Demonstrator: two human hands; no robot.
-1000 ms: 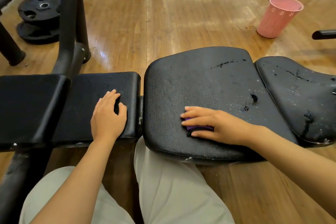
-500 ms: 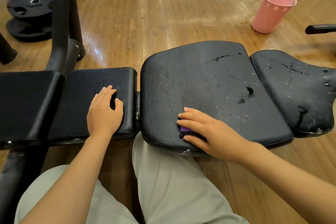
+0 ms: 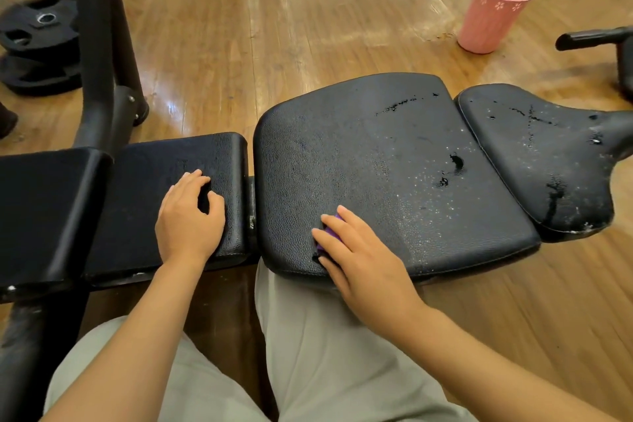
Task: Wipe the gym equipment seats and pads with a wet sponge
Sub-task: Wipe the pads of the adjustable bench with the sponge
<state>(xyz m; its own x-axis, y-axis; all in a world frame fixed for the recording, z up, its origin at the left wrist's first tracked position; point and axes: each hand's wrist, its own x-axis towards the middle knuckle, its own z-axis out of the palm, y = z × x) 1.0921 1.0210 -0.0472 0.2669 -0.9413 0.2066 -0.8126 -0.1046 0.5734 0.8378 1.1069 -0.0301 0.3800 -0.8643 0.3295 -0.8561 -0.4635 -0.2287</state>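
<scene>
Your right hand (image 3: 363, 257) lies flat over the small purple sponge (image 3: 329, 233), fingers straight and slightly spread, pressing it onto the wide black textured-vinyl seat pad (image 3: 387, 161). Only a sliver of sponge shows between your index and middle fingers. It sits close to the pad's near edge, just inside the near-left corner; beyond your fingertips the pad runs broad and bare to its far edge, with wet speckles and dark scuffs off to the right of your knuckles. Your left hand (image 3: 190, 216) rests on the smaller black rectangular pad (image 3: 178, 195), fingers loosely curled with their tips on the vinyl, holding nothing. A narrow gap separates the two pads, between your thumbs. Right of the wide pad, a narrower black cracked pad (image 3: 541, 154) nearly abuts it.
</scene>
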